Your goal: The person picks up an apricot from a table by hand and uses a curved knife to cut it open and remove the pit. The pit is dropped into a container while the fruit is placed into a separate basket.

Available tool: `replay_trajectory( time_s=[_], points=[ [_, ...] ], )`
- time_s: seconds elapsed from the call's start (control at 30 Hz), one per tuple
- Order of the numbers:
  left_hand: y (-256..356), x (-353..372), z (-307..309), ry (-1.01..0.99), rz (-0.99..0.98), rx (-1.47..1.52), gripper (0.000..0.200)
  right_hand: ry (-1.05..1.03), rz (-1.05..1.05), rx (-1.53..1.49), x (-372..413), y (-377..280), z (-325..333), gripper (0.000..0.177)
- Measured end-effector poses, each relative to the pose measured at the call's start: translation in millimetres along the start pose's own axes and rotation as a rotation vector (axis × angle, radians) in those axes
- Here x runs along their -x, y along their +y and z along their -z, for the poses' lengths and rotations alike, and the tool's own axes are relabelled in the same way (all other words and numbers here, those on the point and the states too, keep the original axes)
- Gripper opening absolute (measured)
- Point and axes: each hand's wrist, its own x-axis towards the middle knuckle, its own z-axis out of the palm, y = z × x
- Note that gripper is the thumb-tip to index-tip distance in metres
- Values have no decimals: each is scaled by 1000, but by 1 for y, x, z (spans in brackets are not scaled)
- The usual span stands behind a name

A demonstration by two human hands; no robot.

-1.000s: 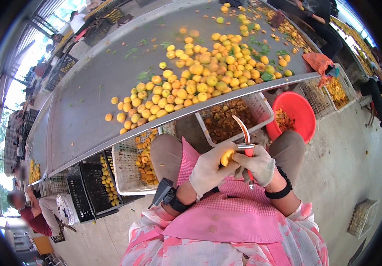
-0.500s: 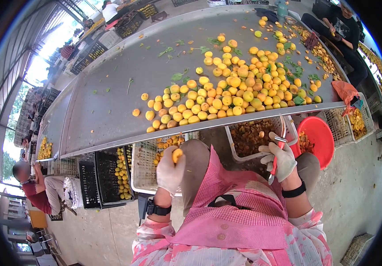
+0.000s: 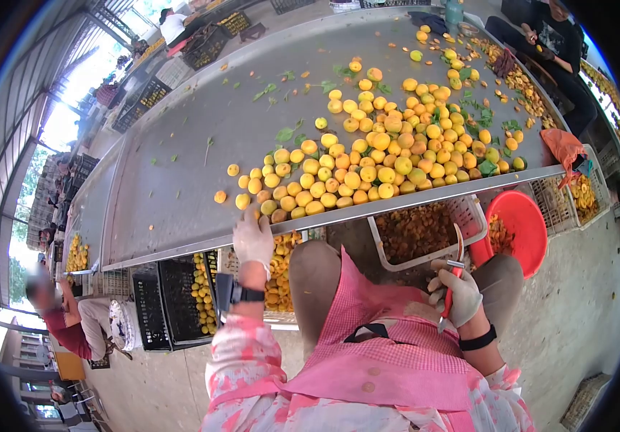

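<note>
My left hand (image 3: 252,241), in a white glove, reaches over the front edge of the metal table (image 3: 173,144), its fingertips at the nearest yellow-orange fruit (image 3: 243,201); whether they grip one is hidden. My right hand (image 3: 460,294), also gloved, is closed on red-handled pliers (image 3: 456,272) above my right knee, the curved metal tip pointing up. A large pile of fruit (image 3: 389,144) with some green leaves lies on the table. Below my left hand a white crate (image 3: 281,273) holds cut fruit.
A crate of dark pieces (image 3: 414,234) and a red basin (image 3: 529,230) stand under the table's edge. Black crates (image 3: 180,302) are at the left. One person (image 3: 555,50) sits at the back right, another (image 3: 72,317) at the far left. An orange bag (image 3: 563,147) hangs at the right corner.
My left hand has moved from above the white crate up to the table's edge; the cut fruit it held is no longer seen in it. My right hand has lowered slightly with the pliers.
</note>
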Motion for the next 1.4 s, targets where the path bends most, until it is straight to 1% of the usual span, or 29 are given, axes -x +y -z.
replay_trajectory(
  time_s=[0.07, 0.1, 0.17, 0.2, 0.27, 0.3, 0.43, 0.5, 0.6, 0.63, 0.67, 0.73, 0.77, 0.8, 0.87, 0.93, 0.97, 1.0, 1.07, 1.1, 1.17, 1.2, 1.27, 1.3, 1.33, 1.4],
  points=[
    [-22, -33, -25, 133, 81, -75, 40, 28, -14, -11, 1, 5, 5, 33],
    [-32, -46, -35, 132, 75, -74, 40, 38, -11, -11, 2, 7, 7, 33],
    [-44, -67, -46, 89, 271, -174, 44, 53, 0, -36, 7, 5, 7, 33],
    [-47, -73, -48, 88, 263, -172, 44, 64, 9, -56, 8, 5, 8, 34],
    [-51, -81, -52, -112, 408, -114, 48, 63, 40, -76, 8, 7, 11, 34],
    [-51, -82, -55, -93, 435, -103, 50, 55, 68, -89, 7, 7, 13, 34],
    [-55, -80, -57, -31, 414, -8, 46, 39, 86, -95, 4, 11, 13, 36],
    [-65, -84, -59, -46, 429, 205, 45, -24, 118, -55, 3, 13, 10, 44],
    [-72, -86, -63, -24, 381, 218, 45, -60, 100, -9, 6, 15, 7, 48],
    [-73, -86, -64, 26, 338, 215, 53, -58, 109, -16, 8, 15, 7, 48],
    [-69, -82, -64, 26, 326, 217, 53, -67, 123, -19, 11, 15, 7, 48],
    [-61, -71, -67, 226, 242, 522, 58, -66, 147, -32, 18, 12, 7, 48],
    [-59, -69, -66, 183, 157, 526, 63, -65, 167, -32, 25, 6, 6, 46],
    [-38, -56, -51, 120, 125, 667, 55, -62, 184, -32, 29, 3, 5, 44],
    [1, -28, -33, 22, 71, 1038, 50, -54, 189, -30, 32, 1, 2, 44],
    [46, 5, -12, -130, 150, 1327, 48, -78, 210, -2, 37, -4, -3, 45],
    [61, 19, -6, -268, 202, 1409, 51, -105, 244, 42, 37, -4, -6, 45],
    [76, 34, 0, -284, 208, 1416, 51, -132, 276, 86, 36, -3, -8, 46],
    [109, 62, 9, -525, 167, 1779, 50, -197, 322, 127, 37, -4, -13, 47],
    [123, 72, 13, -545, 177, 1786, 50, -232, 351, 147, 37, -3, -15, 50],
    [148, 91, 21, -800, 207, 1963, 50, -269, 412, 217, 41, -6, -21, 55],
    [158, 98, 22, -820, 217, 1971, 50, -274, 434, 249, 44, -8, -25, 58],
    [172, 112, 20, -929, 120, 1930, 53, -294, 453, 275, 50, -12, -27, 67],
    [177, 118, 18, -944, 51, 1900, 56, -295, 459, 289, 54, -15, -28, 74],
    [182, 123, 19, -989, 44, 1857, 61, -307, 518, 298, 54, -13, -27, 76],
    [189, 130, 19, -1095, -13, 1772, 62, -299, 579, 329, 56, -14, -26, 77]
  ],
)
